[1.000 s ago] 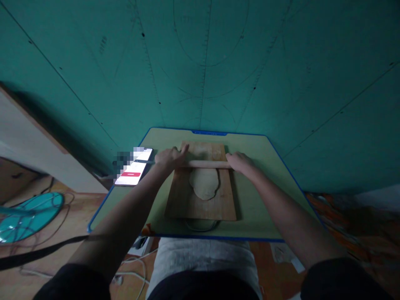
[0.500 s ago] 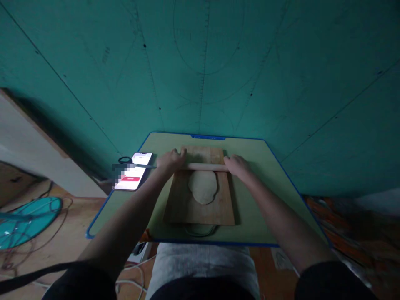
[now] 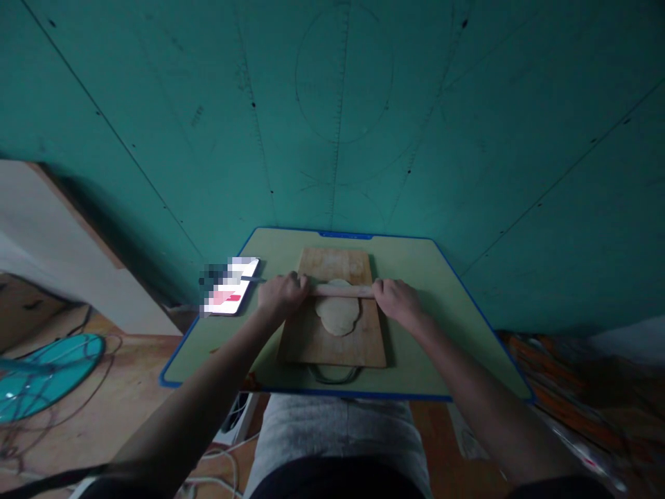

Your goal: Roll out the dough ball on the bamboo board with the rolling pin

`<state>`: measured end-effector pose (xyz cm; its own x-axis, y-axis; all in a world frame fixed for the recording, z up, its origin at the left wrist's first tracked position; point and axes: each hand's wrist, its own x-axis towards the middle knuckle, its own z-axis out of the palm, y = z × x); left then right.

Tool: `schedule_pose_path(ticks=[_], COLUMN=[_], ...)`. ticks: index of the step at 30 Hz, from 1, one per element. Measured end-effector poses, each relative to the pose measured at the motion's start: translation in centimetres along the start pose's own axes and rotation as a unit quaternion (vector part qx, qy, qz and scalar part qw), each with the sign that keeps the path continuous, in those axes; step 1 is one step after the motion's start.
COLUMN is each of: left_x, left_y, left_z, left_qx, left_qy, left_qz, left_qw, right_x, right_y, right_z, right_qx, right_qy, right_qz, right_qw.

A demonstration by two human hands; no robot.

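Observation:
A wooden rolling pin [image 3: 343,291] lies across a flat piece of pale dough [image 3: 337,317], with a little of the dough showing beyond it. My left hand [image 3: 283,294] is closed around the pin's left end, and my right hand [image 3: 397,298] grips its right end. Under the dough is a wooden cutting board [image 3: 335,350], whose cord handle [image 3: 334,378] loops out at the near edge.
The board rests on a pale green table [image 3: 436,277] with a blue rim. A lit phone [image 3: 233,291] lies at the table's left, partly pixelated. A green wall [image 3: 343,125] rises behind. Cables and a turquoise round base [image 3: 77,367] are on the floor at left.
Both hands have brought the rolling pin nearer to me, from the dough's far edge onto its upper part. The camera view has shifted slightly.

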<state>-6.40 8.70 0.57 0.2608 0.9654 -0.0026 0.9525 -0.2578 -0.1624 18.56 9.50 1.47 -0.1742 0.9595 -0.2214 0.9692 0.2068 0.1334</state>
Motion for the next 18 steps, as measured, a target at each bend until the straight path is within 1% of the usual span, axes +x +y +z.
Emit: schedule_pose_path(ticks=[3, 6, 8, 11, 12, 15, 18], left_x=[-1.0, -1.8, -2.4, -3.6, -4.1, -5.7, -6.6], left_y=[0.3, 0.8, 1.2, 1.9, 2.1, 2.3, 2.0], left_z=[-0.3, -0.7, -0.8, -0.7, -0.6, -0.5, -0.7], left_qx=[0.000, -0.006, -0.025, -0.068, -0.079, -0.084, -0.082], left_qy=[-0.001, 0.000, 0.009, 0.013, 0.008, -0.015, -0.029], left_qz=[-0.009, -0.032, -0.077, -0.143, -0.147, -0.120, -0.109], left_qw=[1.000, 0.999, 0.997, 0.987, 0.986, 0.989, 0.990], right_x=[-0.6, -1.3, -2.0, -3.4, -3.9, -5.3, -6.0], right_y=[-0.2, -0.2, -0.1, -0.1, -0.1, -0.2, 0.0], right_z=[0.5, 1.3, 2.0, 3.3, 3.7, 4.5, 4.5], right_qx=[0.022, 0.077, 0.104, 0.111, 0.112, 0.106, 0.091], right_qy=[0.032, 0.079, 0.108, 0.137, 0.146, 0.155, 0.149], right_qz=[0.024, 0.028, 0.015, -0.007, -0.012, -0.021, -0.027], right_qw=[0.999, 0.994, 0.989, 0.984, 0.983, 0.982, 0.984])
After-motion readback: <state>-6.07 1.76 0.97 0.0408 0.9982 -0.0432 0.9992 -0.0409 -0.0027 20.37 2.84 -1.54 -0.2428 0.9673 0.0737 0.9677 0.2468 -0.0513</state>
